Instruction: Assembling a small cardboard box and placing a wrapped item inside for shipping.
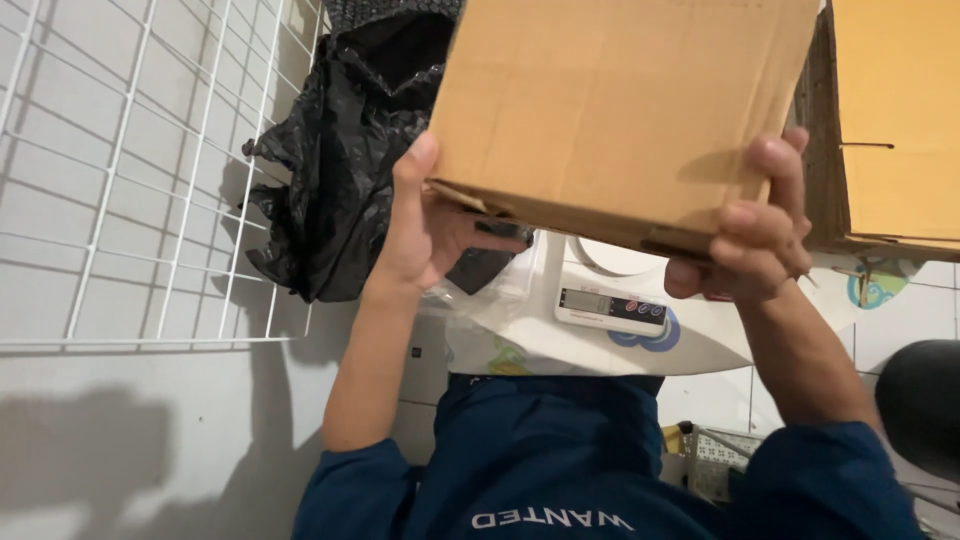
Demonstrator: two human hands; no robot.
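A plain brown cardboard box [620, 100] is held up in front of me with both hands. My left hand [425, 225] has its thumb up against the box's left side and its fingers under the bottom edge. On the other side, my right hand [755, 230] curls its fingers around the bottom right corner. Just below the box sits a white digital scale [610, 305] with a small display and coloured buttons; the box hides its platform for the most part. My dark blue shirt [560, 460] fills the bottom of the view.
A crumpled black plastic bag [350, 150] hangs at the left of the box, beside a white wire grid panel [150, 180] on the tiled wall. Another cardboard box [900, 120] stands at the right. A dark rounded object [920, 400] is at the right edge.
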